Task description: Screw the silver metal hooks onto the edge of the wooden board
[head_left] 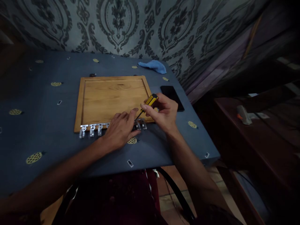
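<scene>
A wooden board (110, 97) with a raised rim lies on the blue table. Along its near edge runs a metal hook rail (92, 128) with several silver hooks. My left hand (120, 129) rests on the rail's middle, fingers pressed down, covering part of it. My right hand (164, 112) is closed on a yellow-and-black screwdriver (149, 102). The shaft slants down to the rail beside my left fingertips.
A black phone (172, 97) lies right of the board. A crumpled blue cloth (153, 66) sits at the table's back edge near the patterned wall. The tablecloth (42, 125) has yellow pineapple prints. A dark wooden shelf (253, 131) stands to the right.
</scene>
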Available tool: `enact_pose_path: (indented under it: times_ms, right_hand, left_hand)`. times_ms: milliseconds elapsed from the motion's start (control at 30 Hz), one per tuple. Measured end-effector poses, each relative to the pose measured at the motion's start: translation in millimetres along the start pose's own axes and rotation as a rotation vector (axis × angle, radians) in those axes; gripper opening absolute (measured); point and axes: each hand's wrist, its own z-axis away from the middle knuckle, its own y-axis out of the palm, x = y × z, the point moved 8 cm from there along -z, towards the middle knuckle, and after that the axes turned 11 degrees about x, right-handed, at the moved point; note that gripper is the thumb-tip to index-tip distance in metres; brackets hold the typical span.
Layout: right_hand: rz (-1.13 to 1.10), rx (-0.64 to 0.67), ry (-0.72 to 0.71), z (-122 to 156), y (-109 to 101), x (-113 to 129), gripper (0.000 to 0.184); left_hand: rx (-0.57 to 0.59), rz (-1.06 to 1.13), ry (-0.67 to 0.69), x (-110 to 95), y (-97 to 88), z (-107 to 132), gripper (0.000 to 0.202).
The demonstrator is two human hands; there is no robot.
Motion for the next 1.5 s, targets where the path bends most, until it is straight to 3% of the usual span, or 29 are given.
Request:
enact_pose_path:
  times_ms: [233,367,933,1167,1367,1500]
  right_hand:
    - [-0.245,0.182,0.045,-5,5,3,0.032]
    - [-0.271,0.289,0.044,-5,7,5,0.028]
    - [-0.055,0.131,-0.006,0,3,2,0.025]
    - [-0.059,0.148,0.012,-1,3,2,0.027]
    - [-0.142,0.260,0.040,-2,2,7,0.029]
    - [-0.035,0.239,-0.005,-5,-2,15,0.028]
  left_hand:
    - [-0.014,-0.002,0.022,-1,0.7,0,0.074]
    - [-0.013,0.001,0.008,0,-0.2,1,0.073]
    - [-0.007,0.011,0.007,1,0.8,0,0.074]
    - [-0.009,0.010,-0.004,1,0.8,0,0.073]
    - [-0.024,0.013,0.010,1,-0.1,1,0.071]
    - [-0.012,0.025,0.007,1,-0.1,0,0.070]
